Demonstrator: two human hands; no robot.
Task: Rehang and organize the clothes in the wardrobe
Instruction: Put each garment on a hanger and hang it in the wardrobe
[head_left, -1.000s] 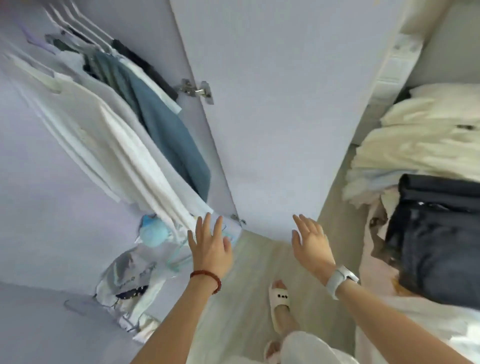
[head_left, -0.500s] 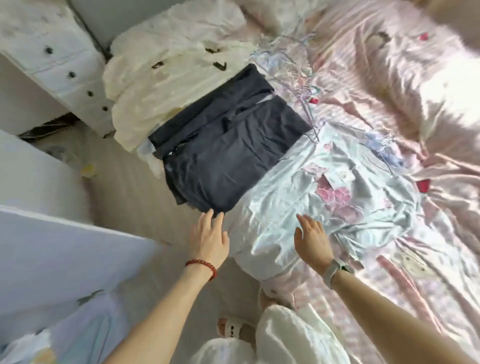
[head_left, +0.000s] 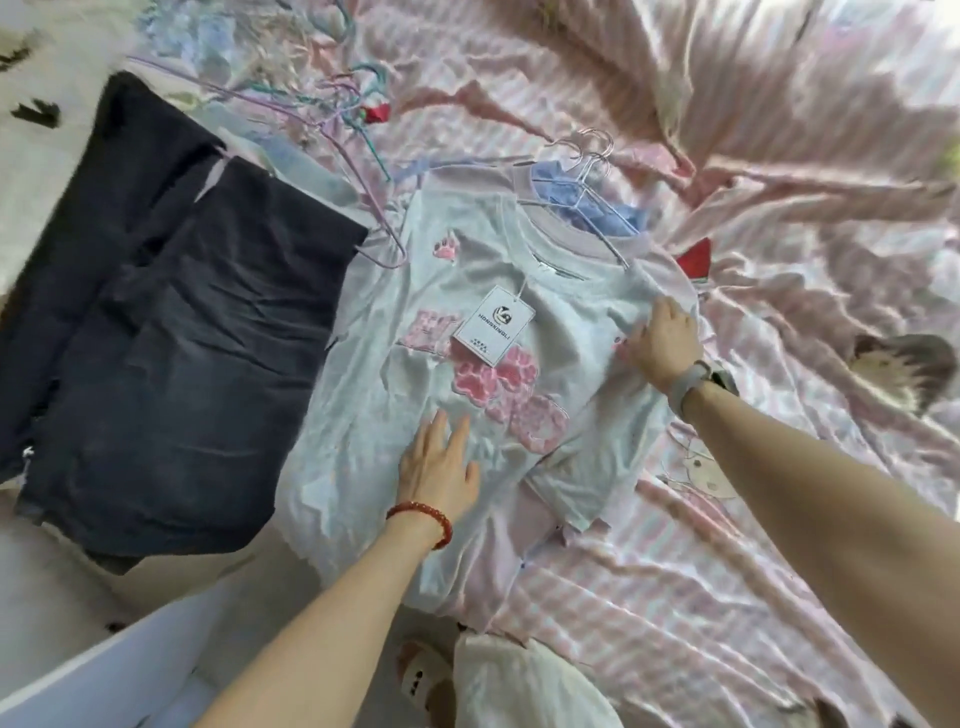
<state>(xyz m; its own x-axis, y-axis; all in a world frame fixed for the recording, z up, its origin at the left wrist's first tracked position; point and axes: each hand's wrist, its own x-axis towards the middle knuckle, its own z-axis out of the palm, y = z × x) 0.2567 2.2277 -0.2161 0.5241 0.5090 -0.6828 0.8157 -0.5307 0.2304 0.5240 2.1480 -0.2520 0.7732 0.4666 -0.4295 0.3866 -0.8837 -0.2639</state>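
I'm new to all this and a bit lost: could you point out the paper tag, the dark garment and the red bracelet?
paper tag (head_left: 493, 325): head view, middle of the white card.
dark garment (head_left: 171, 332): head view, centre of its fabric.
red bracelet (head_left: 423, 519): head view, beads on the left wrist.

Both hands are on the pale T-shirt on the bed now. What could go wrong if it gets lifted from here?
1. The wire hanger at the T-shirt collar lies over blue cloth and may drag it along.
2. The paper tag hangs loose and could snag or tear.
3. The left hand lies flat and the right hand only presses the sleeve, so the shirt may slide off the bed edge.
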